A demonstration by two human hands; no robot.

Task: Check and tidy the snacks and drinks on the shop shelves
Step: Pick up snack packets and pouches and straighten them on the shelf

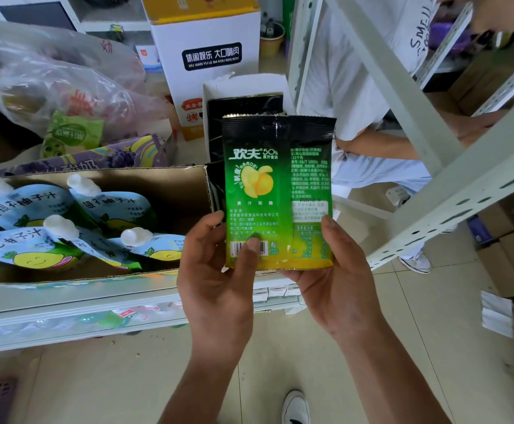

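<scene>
Head view, A: shelf (66, 304), pouch box (158, 185). Where's the green packet (277, 191)?
B: Right of box, in front of shelf edge. Upright, long axis vertical, black end up. Left hand (219, 270) and right hand (335, 280) grip its bottom corners, fingers curled behind; left thumb (251, 246) on barcode.

Candy packet (278, 191): flat sachet, black at the top fading through green to yellow, held upright with back seam and barcode facing you. Your left hand (219, 270) pinches its lower left, thumb over the barcode. Your right hand (338, 276) grips the lower right edge. Matching black packets (243, 108) stand in a white box (249, 84) beyond your fingertips. Blue spouted juice pouches (109, 209) lie in a cardboard tray (145, 179) left of your left fingers.
</scene>
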